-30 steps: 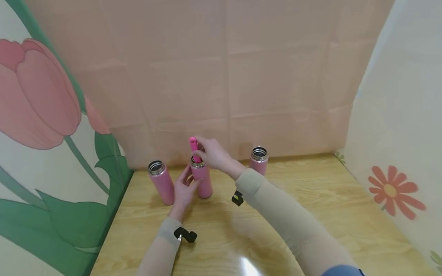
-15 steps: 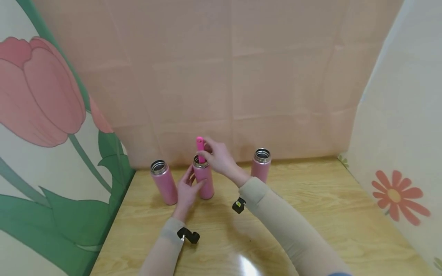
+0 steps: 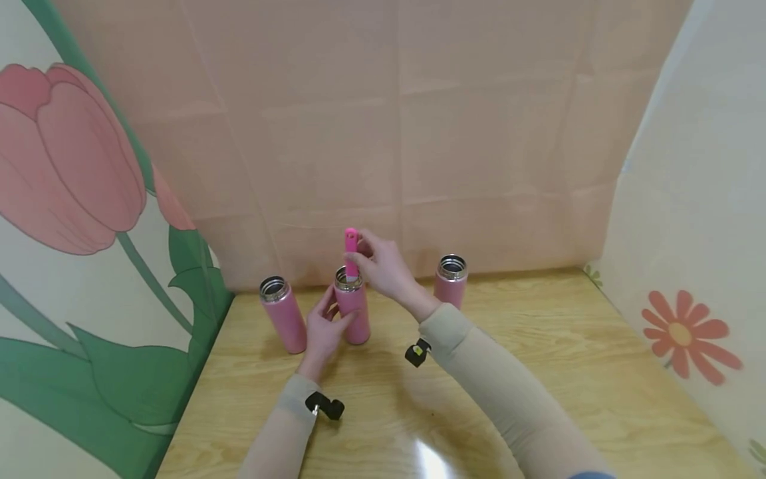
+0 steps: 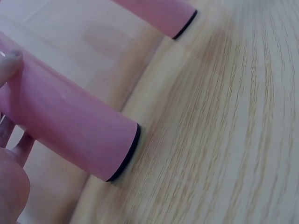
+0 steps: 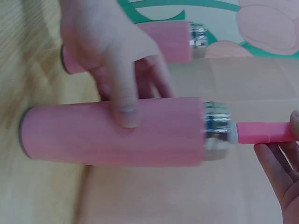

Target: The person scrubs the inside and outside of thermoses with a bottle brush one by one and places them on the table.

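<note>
Three pink metal bottles with bare threaded steel mouths stand on the wooden table. My left hand grips the middle bottle round its body, thumb on the near side. With thumb and fingers my right hand pinches a slim pink handle that has a hole near its top. A whitish piece below the handle enters the bottle's mouth; the lower end is hidden inside. In the left wrist view, the gripped bottle shows its black base at the tabletop.
The left bottle stands close beside my left hand. Another bottle stands right, partly hidden behind my right forearm. A pinkish cloth backdrop rises behind the wooden table, with flower-printed panels at the sides.
The pink handle has swung more upright and risen slightly with my right hand, baring the whitish piece beneath it. My left hand keeps its hold on the middle bottle.
</note>
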`<action>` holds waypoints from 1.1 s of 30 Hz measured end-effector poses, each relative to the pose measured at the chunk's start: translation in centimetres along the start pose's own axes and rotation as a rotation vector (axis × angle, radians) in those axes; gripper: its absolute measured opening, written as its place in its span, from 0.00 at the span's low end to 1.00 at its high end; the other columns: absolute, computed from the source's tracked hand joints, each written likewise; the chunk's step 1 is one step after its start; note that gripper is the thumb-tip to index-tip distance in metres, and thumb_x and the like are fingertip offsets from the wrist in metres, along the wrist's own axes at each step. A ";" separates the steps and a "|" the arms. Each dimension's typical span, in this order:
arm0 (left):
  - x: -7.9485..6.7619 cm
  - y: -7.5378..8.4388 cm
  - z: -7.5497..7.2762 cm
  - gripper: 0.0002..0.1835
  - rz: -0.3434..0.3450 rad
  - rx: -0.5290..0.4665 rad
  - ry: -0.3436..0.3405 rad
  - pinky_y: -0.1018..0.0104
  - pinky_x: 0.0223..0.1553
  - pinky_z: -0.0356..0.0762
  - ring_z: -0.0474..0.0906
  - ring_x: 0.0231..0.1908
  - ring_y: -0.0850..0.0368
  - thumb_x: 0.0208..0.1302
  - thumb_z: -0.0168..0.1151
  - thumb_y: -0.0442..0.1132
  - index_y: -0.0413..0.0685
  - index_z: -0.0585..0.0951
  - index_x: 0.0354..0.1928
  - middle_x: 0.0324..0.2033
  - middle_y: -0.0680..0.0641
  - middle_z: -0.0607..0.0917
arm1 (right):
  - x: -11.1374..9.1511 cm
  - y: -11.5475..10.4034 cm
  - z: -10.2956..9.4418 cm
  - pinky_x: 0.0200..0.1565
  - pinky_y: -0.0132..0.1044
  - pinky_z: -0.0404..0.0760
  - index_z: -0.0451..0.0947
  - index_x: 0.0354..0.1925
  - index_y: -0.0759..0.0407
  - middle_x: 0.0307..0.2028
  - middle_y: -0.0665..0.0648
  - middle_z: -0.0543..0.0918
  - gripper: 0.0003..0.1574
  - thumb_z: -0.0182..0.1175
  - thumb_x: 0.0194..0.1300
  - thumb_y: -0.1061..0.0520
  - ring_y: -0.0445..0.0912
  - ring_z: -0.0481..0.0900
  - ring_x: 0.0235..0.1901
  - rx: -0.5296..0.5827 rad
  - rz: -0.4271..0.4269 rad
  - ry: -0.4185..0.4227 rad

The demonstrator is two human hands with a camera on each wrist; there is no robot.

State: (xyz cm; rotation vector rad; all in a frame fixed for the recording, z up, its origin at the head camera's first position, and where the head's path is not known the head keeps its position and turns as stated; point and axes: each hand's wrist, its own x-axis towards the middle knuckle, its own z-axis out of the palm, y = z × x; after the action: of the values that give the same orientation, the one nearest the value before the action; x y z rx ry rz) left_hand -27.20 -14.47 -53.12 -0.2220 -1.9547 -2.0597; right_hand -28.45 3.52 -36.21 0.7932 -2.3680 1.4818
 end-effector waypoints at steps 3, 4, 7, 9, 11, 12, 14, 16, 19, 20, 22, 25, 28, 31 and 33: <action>0.0 -0.1 -0.1 0.47 0.004 0.002 -0.011 0.49 0.71 0.72 0.73 0.72 0.44 0.58 0.80 0.26 0.44 0.69 0.79 0.74 0.40 0.75 | 0.3 -1.1 -0.9 0.39 0.46 0.88 0.80 0.58 0.56 0.40 0.56 0.90 0.14 0.66 0.78 0.55 0.51 0.89 0.39 0.005 -0.043 0.042; -0.1 -0.2 -0.2 0.47 0.005 0.002 -0.012 0.47 0.72 0.71 0.73 0.72 0.42 0.57 0.80 0.26 0.44 0.69 0.79 0.74 0.40 0.75 | 0.4 -1.4 -1.2 0.41 0.46 0.88 0.80 0.58 0.56 0.40 0.56 0.90 0.15 0.66 0.78 0.56 0.50 0.89 0.39 0.007 -0.061 0.057; -0.2 -0.2 -0.3 0.47 0.010 0.014 -0.018 0.41 0.71 0.71 0.75 0.69 0.38 0.56 0.81 0.27 0.43 0.70 0.78 0.74 0.39 0.75 | 0.7 -2.3 -1.9 0.41 0.47 0.88 0.80 0.59 0.56 0.39 0.57 0.90 0.15 0.67 0.77 0.58 0.49 0.88 0.38 0.016 -0.097 0.087; -0.3 -0.1 -0.4 0.47 0.017 0.033 -0.030 0.39 0.70 0.71 0.76 0.68 0.37 0.56 0.81 0.28 0.44 0.70 0.78 0.74 0.39 0.75 | 0.8 -2.8 -2.4 0.40 0.46 0.87 0.80 0.57 0.57 0.38 0.57 0.90 0.14 0.67 0.76 0.59 0.49 0.88 0.36 0.018 -0.113 0.102; -0.3 0.0 -0.5 0.47 0.022 0.051 -0.050 0.38 0.69 0.72 0.77 0.67 0.37 0.56 0.82 0.29 0.44 0.71 0.78 0.74 0.41 0.75 | 0.7 -3.2 -2.8 0.39 0.45 0.87 0.80 0.56 0.58 0.37 0.57 0.90 0.13 0.67 0.76 0.60 0.49 0.88 0.36 0.021 -0.120 0.115; -0.4 0.1 -0.5 0.47 0.021 0.060 -0.060 0.38 0.69 0.72 0.78 0.67 0.37 0.56 0.83 0.30 0.45 0.71 0.78 0.74 0.42 0.75 | 0.7 -3.3 -3.0 0.39 0.44 0.86 0.80 0.55 0.59 0.36 0.57 0.90 0.12 0.67 0.76 0.60 0.49 0.88 0.35 0.019 -0.125 0.126; -0.4 0.2 -0.6 0.47 0.011 0.075 -0.075 0.39 0.69 0.72 0.78 0.67 0.37 0.57 0.83 0.32 0.47 0.71 0.78 0.75 0.44 0.74 | 0.7 -3.7 -3.4 0.38 0.44 0.85 0.81 0.54 0.61 0.36 0.58 0.90 0.12 0.68 0.75 0.61 0.50 0.88 0.35 0.021 -0.133 0.150; -0.4 0.4 -0.6 0.47 0.000 0.085 -0.084 0.39 0.69 0.72 0.78 0.67 0.37 0.57 0.84 0.34 0.49 0.72 0.78 0.75 0.46 0.74 | 0.6 -4.2 -3.8 0.38 0.44 0.86 0.80 0.54 0.62 0.35 0.59 0.90 0.12 0.68 0.75 0.62 0.50 0.88 0.35 0.024 -0.144 0.169; -0.3 0.7 -0.6 0.47 -0.008 0.102 -0.085 0.41 0.71 0.71 0.77 0.67 0.38 0.57 0.84 0.36 0.53 0.72 0.78 0.75 0.47 0.74 | 0.6 -5.0 -4.3 0.39 0.45 0.88 0.80 0.54 0.63 0.35 0.60 0.90 0.13 0.68 0.74 0.64 0.51 0.89 0.35 0.036 -0.173 0.193; -0.3 0.7 -0.6 0.47 -0.009 0.107 -0.086 0.42 0.72 0.71 0.77 0.68 0.38 0.58 0.84 0.37 0.54 0.72 0.78 0.75 0.48 0.74 | 0.6 -5.2 -4.5 0.39 0.45 0.88 0.80 0.54 0.64 0.35 0.60 0.90 0.13 0.67 0.74 0.64 0.51 0.89 0.35 0.042 -0.185 0.202; -0.3 0.8 -0.5 0.46 -0.004 0.108 -0.088 0.44 0.72 0.70 0.77 0.68 0.39 0.58 0.84 0.37 0.54 0.72 0.78 0.75 0.49 0.74 | 0.5 -5.7 -4.7 0.39 0.45 0.89 0.80 0.54 0.65 0.34 0.61 0.89 0.13 0.67 0.74 0.65 0.51 0.88 0.34 0.047 -0.204 0.216; -0.3 1.0 -0.5 0.46 0.000 0.095 -0.097 0.43 0.72 0.70 0.77 0.68 0.39 0.58 0.83 0.36 0.54 0.72 0.78 0.75 0.50 0.74 | 0.5 -6.2 -5.0 0.38 0.44 0.89 0.80 0.52 0.65 0.33 0.60 0.89 0.12 0.67 0.73 0.66 0.50 0.88 0.32 0.047 -0.225 0.228; -0.4 1.3 -0.5 0.46 0.001 0.085 -0.104 0.40 0.72 0.69 0.77 0.68 0.39 0.58 0.83 0.36 0.55 0.72 0.78 0.75 0.50 0.74 | 0.3 -6.5 -5.3 0.37 0.43 0.88 0.79 0.52 0.65 0.33 0.59 0.88 0.11 0.67 0.74 0.66 0.49 0.87 0.32 0.038 -0.236 0.234; -0.4 1.6 -0.5 0.46 -0.003 0.089 -0.104 0.38 0.73 0.67 0.76 0.69 0.39 0.58 0.84 0.36 0.55 0.73 0.78 0.75 0.51 0.75 | 0.2 -6.7 -5.5 0.36 0.42 0.88 0.79 0.53 0.66 0.32 0.59 0.88 0.11 0.66 0.74 0.66 0.49 0.86 0.32 0.031 -0.251 0.242; -0.4 1.8 -0.5 0.46 -0.006 0.089 -0.104 0.39 0.74 0.66 0.76 0.69 0.38 0.58 0.83 0.36 0.55 0.73 0.78 0.75 0.50 0.75 | 0.2 -6.8 -5.6 0.35 0.40 0.87 0.79 0.53 0.66 0.32 0.58 0.88 0.11 0.66 0.75 0.66 0.49 0.86 0.32 0.023 -0.263 0.250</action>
State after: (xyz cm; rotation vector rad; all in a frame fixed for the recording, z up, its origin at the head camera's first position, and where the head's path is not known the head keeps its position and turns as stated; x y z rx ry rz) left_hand -26.26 -14.95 -51.58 -0.3100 -2.1050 -1.9956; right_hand -25.26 6.08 -28.38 0.8338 -1.9848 1.4096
